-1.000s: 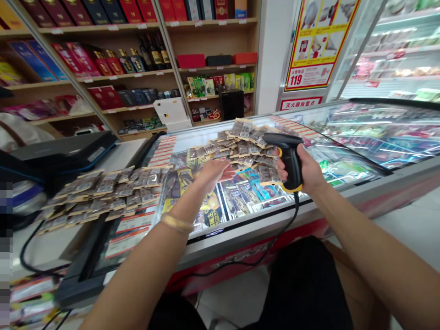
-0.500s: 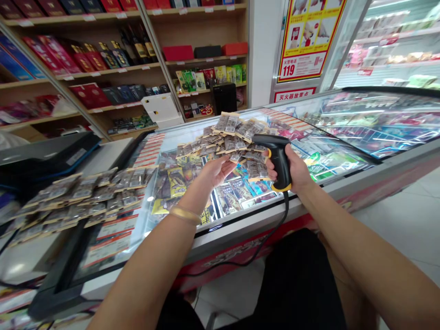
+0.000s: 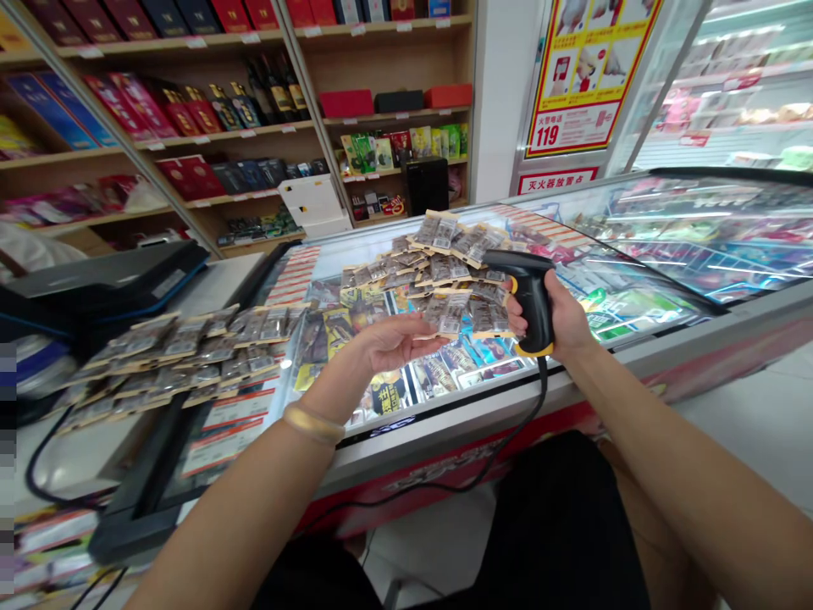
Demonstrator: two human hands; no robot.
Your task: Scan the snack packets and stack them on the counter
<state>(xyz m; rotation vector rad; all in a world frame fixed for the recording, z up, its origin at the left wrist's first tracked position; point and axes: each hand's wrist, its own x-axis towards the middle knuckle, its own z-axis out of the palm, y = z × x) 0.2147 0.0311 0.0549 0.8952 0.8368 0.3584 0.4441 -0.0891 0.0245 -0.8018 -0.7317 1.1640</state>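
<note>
My right hand (image 3: 568, 318) is closed around the grip of a black and yellow barcode scanner (image 3: 534, 309), its head pointing left over a pile of packets. With its fingers pinched at the left edge of a small brown clear-fronted packet (image 3: 448, 313), my left hand (image 3: 397, 341) is just left of the scanner. A white barcode label shows on that packet. Behind both hands, a heap of similar packets (image 3: 438, 237) lies on the glass top of a freezer (image 3: 368, 436). A second spread of the same packets (image 3: 184, 339) lies to the left.
A black cable (image 3: 508, 440) hangs from the scanner across the freezer's front. Black equipment (image 3: 120, 271) stands at the left. Shelves (image 3: 394, 110) with boxes and bottles stand behind, next to a yellow and red poster (image 3: 588, 76). Frozen goods (image 3: 445, 364) show through the glass.
My left hand has drawn a packet from the heap's front edge slightly toward me. My right hand keeps the scanner over the heap. The view has shifted a little left.
</note>
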